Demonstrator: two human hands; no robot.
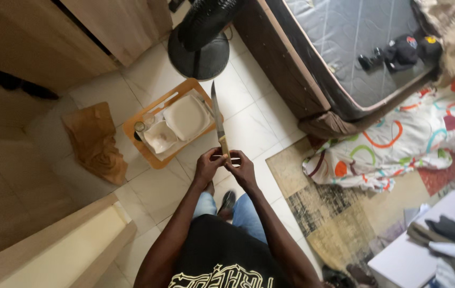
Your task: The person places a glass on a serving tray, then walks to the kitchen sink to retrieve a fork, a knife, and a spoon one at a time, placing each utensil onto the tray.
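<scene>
Both hands, left [209, 164] and right [241, 166], are closed round the pale handle of a knife [218, 120], its long blade pointing away over the floor [249, 128]. Just left of the blade sits an orange tray [131, 127] with a white plate [187, 116] (and a small bowl), a black fan [200, 37] standing beyond it.

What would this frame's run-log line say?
hands: left hand and right hand both grip knife handle | blade: points away, over tiled floor | nearby: orange tray of white dishes
</scene>
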